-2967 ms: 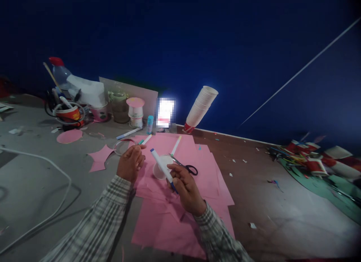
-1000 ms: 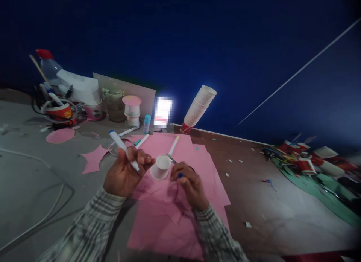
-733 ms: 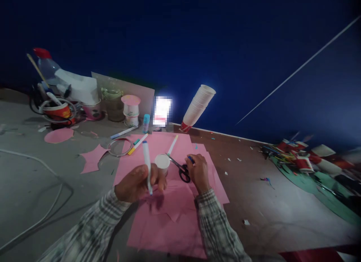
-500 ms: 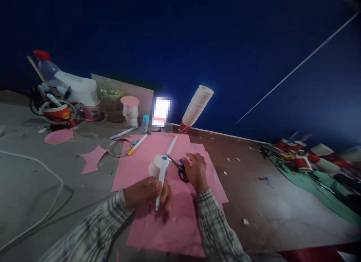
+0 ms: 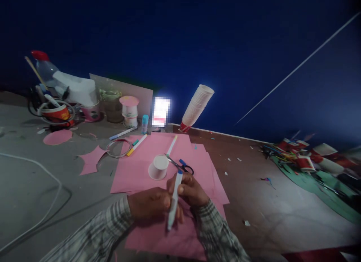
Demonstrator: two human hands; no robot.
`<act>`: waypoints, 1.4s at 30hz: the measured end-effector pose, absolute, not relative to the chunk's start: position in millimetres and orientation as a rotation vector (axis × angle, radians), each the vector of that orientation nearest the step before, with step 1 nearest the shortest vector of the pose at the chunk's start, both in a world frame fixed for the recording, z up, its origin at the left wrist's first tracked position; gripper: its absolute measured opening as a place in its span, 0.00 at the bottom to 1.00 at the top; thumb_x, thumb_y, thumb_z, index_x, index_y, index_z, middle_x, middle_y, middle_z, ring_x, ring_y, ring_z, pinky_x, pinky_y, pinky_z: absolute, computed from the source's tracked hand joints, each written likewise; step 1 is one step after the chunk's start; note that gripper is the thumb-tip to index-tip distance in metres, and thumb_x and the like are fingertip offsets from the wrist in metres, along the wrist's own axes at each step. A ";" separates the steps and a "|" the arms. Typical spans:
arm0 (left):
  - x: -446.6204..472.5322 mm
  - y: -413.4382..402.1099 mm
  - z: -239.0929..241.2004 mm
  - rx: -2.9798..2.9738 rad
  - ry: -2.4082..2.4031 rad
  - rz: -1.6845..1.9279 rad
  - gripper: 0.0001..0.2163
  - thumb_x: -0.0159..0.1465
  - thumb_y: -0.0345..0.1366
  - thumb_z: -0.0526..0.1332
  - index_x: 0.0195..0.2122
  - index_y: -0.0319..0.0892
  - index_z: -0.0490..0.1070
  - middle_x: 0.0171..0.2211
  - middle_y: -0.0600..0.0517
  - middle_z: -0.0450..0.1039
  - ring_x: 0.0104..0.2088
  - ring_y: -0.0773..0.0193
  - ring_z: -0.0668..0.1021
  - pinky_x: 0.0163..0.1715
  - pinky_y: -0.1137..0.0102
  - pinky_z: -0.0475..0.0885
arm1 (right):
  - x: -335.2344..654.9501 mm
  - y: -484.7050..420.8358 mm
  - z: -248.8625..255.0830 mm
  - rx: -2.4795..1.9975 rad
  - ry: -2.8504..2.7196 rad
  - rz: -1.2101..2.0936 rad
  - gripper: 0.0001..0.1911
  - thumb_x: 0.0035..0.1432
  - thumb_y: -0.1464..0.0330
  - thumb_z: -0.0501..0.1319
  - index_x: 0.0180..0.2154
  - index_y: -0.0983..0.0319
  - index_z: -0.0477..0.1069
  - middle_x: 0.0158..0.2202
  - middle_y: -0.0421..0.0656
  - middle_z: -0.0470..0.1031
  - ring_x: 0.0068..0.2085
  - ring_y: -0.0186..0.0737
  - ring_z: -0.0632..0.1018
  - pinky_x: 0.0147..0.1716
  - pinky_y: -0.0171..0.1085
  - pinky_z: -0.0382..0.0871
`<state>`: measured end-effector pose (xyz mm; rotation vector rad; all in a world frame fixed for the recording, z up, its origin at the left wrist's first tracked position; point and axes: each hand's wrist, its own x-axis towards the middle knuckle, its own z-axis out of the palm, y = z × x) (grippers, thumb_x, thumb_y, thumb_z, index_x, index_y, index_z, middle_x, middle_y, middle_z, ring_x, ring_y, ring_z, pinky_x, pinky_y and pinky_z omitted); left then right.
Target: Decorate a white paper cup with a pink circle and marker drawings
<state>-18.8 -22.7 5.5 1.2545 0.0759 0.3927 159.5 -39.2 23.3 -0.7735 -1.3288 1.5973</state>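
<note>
A white felt-tip marker (image 5: 174,202) with a blue upper end stands at a slant between my hands. My left hand (image 5: 149,203) is closed around its lower part, over the pink paper (image 5: 169,241). Curled fingers of my right hand (image 5: 196,190) pinch the marker near its blue end. Just beyond, a white paper cup (image 5: 158,168) rests upside down on the paper. Scissors (image 5: 176,164) with black handles lie right of the cup, partly hidden behind my right hand. Beside them is a small blue marker cap (image 5: 182,162).
Several markers and a metal ring (image 5: 118,147) lie at the paper's far left, near a blue glue stick (image 5: 144,123). A tall stack of paper cups (image 5: 197,107) leans by the wall. Decorated cups (image 5: 130,111) stand left; a green sheet (image 5: 316,183) with clutter lies right.
My right hand has left the scissors and blue cap and come in to the marker. My left hand, holding the marker, has moved right and nearer me, uncovering the cup.
</note>
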 end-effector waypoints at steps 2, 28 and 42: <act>-25.8 -18.3 9.8 1.282 0.146 0.520 0.31 0.64 0.66 0.59 0.43 0.39 0.81 0.42 0.39 0.82 0.44 0.50 0.82 0.48 0.58 0.75 | 166.1 -35.3 25.2 -0.722 -1.199 1.496 0.27 0.53 0.42 0.67 0.23 0.58 0.69 0.14 0.31 0.56 0.17 0.31 0.56 0.20 0.35 0.56; -30.5 14.2 -41.6 1.612 1.011 0.946 0.40 0.54 0.35 0.72 0.68 0.44 0.61 0.67 0.38 0.66 0.68 0.40 0.67 0.70 0.44 0.57 | 139.8 -17.8 -17.6 -0.675 -0.615 1.289 0.23 0.59 0.53 0.71 0.53 0.52 0.75 0.51 0.45 0.84 0.55 0.46 0.82 0.64 0.56 0.69; -26.9 18.3 -16.7 1.597 0.992 0.922 0.23 0.54 0.40 0.70 0.51 0.41 0.73 0.49 0.44 0.79 0.49 0.47 0.78 0.54 0.53 0.71 | 166.0 -28.4 9.5 -0.684 -0.817 1.177 0.12 0.58 0.56 0.73 0.38 0.53 0.75 0.29 0.34 0.76 0.31 0.36 0.78 0.54 0.53 0.78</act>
